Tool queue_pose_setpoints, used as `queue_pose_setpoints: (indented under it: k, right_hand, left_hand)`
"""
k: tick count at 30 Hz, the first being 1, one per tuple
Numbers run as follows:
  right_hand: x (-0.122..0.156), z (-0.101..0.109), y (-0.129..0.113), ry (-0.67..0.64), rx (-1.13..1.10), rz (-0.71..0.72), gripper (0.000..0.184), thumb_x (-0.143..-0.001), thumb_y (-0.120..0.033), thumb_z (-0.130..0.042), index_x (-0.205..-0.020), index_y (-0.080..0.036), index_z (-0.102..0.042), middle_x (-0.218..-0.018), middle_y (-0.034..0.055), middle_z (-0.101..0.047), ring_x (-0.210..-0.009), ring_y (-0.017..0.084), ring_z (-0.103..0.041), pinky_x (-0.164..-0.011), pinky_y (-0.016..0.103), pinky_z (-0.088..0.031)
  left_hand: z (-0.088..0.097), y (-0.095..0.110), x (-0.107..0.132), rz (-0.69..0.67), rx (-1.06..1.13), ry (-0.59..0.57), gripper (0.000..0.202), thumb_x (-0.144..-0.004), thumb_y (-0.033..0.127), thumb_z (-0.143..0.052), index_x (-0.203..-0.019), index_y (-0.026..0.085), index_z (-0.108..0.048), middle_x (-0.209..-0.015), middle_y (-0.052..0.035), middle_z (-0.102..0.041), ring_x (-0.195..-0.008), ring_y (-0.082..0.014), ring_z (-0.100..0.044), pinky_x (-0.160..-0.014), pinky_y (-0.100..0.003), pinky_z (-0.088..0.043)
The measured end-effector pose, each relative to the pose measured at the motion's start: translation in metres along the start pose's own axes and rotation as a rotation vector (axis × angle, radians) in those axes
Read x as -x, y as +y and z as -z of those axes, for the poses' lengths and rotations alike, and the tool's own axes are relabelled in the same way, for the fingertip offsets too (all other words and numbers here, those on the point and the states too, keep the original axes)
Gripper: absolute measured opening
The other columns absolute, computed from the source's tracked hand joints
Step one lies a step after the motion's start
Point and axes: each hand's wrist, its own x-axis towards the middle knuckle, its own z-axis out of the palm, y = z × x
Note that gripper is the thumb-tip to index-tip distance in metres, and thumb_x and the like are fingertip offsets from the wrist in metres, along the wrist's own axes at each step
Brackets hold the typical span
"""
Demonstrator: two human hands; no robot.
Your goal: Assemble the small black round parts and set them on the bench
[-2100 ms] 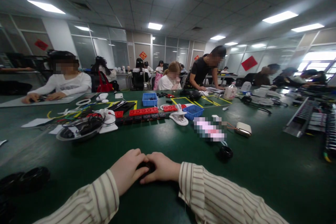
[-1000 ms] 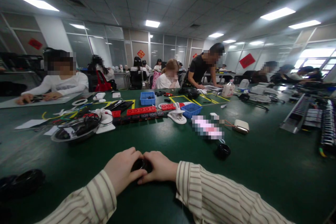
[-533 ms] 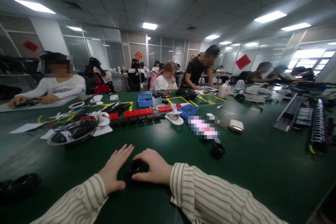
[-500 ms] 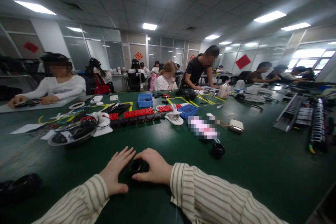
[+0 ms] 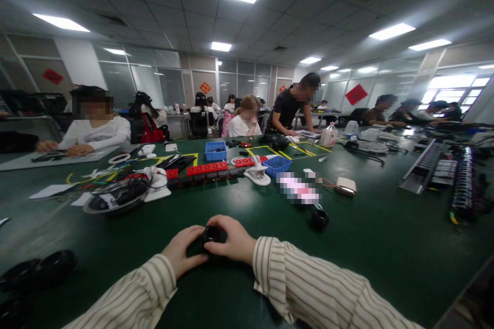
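Both my hands rest on the green table [image 5: 366, 247] close in front of me, wrapped round a small black round part [image 5: 210, 235]. My left hand [image 5: 181, 249] curls against its left side. Over its top and right side lie the bent fingers of my right hand [image 5: 231, 241]. Most of the part is hidden between my fingers. Both sleeves are striped. A second small black round part [image 5: 319, 218] lies on the table to the right, apart from my hands.
Black rings [image 5: 38, 270] lie at the near left. Further back are a shallow dish of cables [image 5: 116, 196], red and black blocks [image 5: 206, 168], two blue bins [image 5: 284, 165], a white clip [image 5: 258, 175] and a small white case [image 5: 345, 186]. Racks of parts [image 5: 443, 169] stand right. Several people sit opposite.
Half a second ago my left hand lay flat with fingers spread beside the black part. Now it has curled back onto the part, and both hands hold it together.
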Motion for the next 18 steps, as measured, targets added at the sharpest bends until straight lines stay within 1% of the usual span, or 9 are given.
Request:
queue_pose_setpoints:
  k: [2,4,6,8,9,11,13,14,18]
  right_hand:
    - [0.001,-0.001,-0.003,-0.033,0.054,0.082,0.04,-0.069,-0.032,-0.065,-0.105,-0.021,-0.053,-0.095,0.0022,-0.058,-0.085,0.015,-0.052,-0.077,0.027,-0.041]
    - [0.0,-0.003,-0.004,-0.017,0.077,0.109,0.039,-0.071,-0.03,-0.064,-0.107,-0.02,-0.053,-0.097,0.0032,-0.058,-0.089,0.016,-0.052,-0.081,0.027,-0.04]
    - [0.0,-0.004,-0.003,-0.003,0.071,0.088,0.037,-0.071,-0.028,-0.063,-0.106,-0.019,-0.053,-0.099,0.004,-0.058,-0.092,0.016,-0.052,-0.084,0.027,-0.039]
    - [-0.001,-0.005,-0.002,-0.028,0.06,0.058,0.036,-0.071,-0.029,-0.063,-0.105,-0.019,-0.053,-0.099,0.004,-0.057,-0.092,0.016,-0.052,-0.084,0.027,-0.039]
    - [-0.001,-0.006,-0.003,-0.048,0.056,0.045,0.036,-0.071,-0.03,-0.064,-0.103,-0.019,-0.053,-0.097,0.0037,-0.057,-0.091,0.016,-0.052,-0.082,0.027,-0.04]
    - [-0.001,-0.005,-0.004,-0.059,0.049,0.018,0.036,-0.069,-0.032,-0.065,-0.1,-0.019,-0.052,-0.093,0.003,-0.056,-0.086,0.016,-0.052,-0.077,0.027,-0.041]
    - [0.0,-0.004,-0.005,0.002,0.019,-0.015,0.036,-0.067,-0.033,-0.066,-0.096,-0.018,-0.052,-0.089,0.0024,-0.055,-0.082,0.015,-0.051,-0.073,0.026,-0.042]
    - [0.0,-0.004,-0.004,0.063,-0.012,-0.033,0.036,-0.066,-0.032,-0.066,-0.095,-0.018,-0.051,-0.088,0.0023,-0.054,-0.081,0.015,-0.051,-0.073,0.026,-0.042]
    - [-0.005,0.001,0.009,0.368,-0.155,-0.122,0.037,-0.07,-0.026,-0.059,-0.103,-0.017,-0.047,-0.094,0.0044,-0.052,-0.084,0.016,-0.049,-0.078,0.029,-0.04]
  left_hand:
    - [0.0,0.003,-0.001,-0.032,0.004,-0.037,0.038,-0.068,0.042,-0.06,-0.097,0.019,-0.062,-0.105,-0.0086,-0.059,-0.1,-0.0247,-0.054,-0.091,-0.04,-0.043]
    - [-0.001,0.004,-0.001,-0.058,-0.007,-0.05,0.033,-0.067,0.042,-0.061,-0.092,0.02,-0.064,-0.103,-0.0076,-0.06,-0.098,-0.0241,-0.054,-0.089,-0.039,-0.043]
    - [-0.002,0.004,0.0,-0.049,-0.029,-0.017,0.043,-0.064,0.045,-0.064,-0.099,0.021,-0.062,-0.109,-0.0081,-0.059,-0.102,-0.0262,-0.052,-0.093,-0.041,-0.041]
    - [-0.002,0.005,0.001,-0.029,-0.036,0.011,0.053,-0.061,0.047,-0.065,-0.106,0.02,-0.058,-0.112,-0.009,-0.058,-0.105,-0.0278,-0.05,-0.095,-0.043,-0.038]
    - [-0.001,0.006,0.001,-0.024,-0.029,0.01,0.053,-0.063,0.048,-0.064,-0.107,0.02,-0.057,-0.111,-0.0091,-0.058,-0.105,-0.0275,-0.051,-0.095,-0.043,-0.039]
    - [0.001,0.009,0.0,-0.023,-0.001,-0.013,0.043,-0.069,0.045,-0.058,-0.103,0.018,-0.059,-0.105,-0.0083,-0.06,-0.1,-0.0253,-0.054,-0.091,-0.04,-0.042]
    - [0.004,0.012,-0.002,-0.01,0.013,-0.031,0.039,-0.071,0.045,-0.056,-0.099,0.018,-0.06,-0.102,-0.0078,-0.061,-0.097,-0.0239,-0.055,-0.089,-0.038,-0.044]
    - [0.005,0.014,-0.002,0.004,0.01,-0.032,0.04,-0.07,0.046,-0.057,-0.098,0.018,-0.06,-0.101,-0.0077,-0.061,-0.097,-0.0239,-0.055,-0.088,-0.038,-0.045]
    - [0.008,0.016,-0.003,0.038,-0.005,-0.032,0.043,-0.069,0.053,-0.056,-0.095,0.019,-0.062,-0.102,-0.007,-0.061,-0.098,-0.0246,-0.055,-0.09,-0.039,-0.044]
